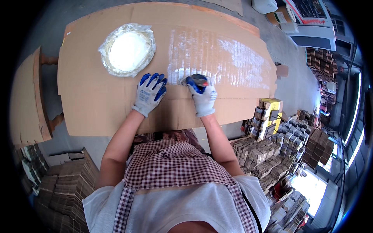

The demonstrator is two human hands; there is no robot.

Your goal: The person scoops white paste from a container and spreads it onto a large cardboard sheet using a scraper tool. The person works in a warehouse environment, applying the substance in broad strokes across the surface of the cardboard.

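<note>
A large brown cardboard sheet [116, 101] covers the table before me. My left hand [149, 92], in a white glove with blue fingertips, lies flat on it with the fingers spread. My right hand [203, 95], gloved alike, is closed around a small dark tool with a red patch [203, 82]; blur hides its exact kind. The tool is at the near left edge of a streaky wet white coating [217, 58] on the cardboard. Beyond my left hand sits a round container lined with crinkled clear plastic [150, 48], holding a bright white substance [130, 52].
A second wooden-edged table [27, 101] stands at the left. Stacks of flattened cardboard [66, 190] rise at the lower left, with more bundled stacks [268, 151] at the right. Tubs [280, 16] and a machine [312, 29] stand at the far right.
</note>
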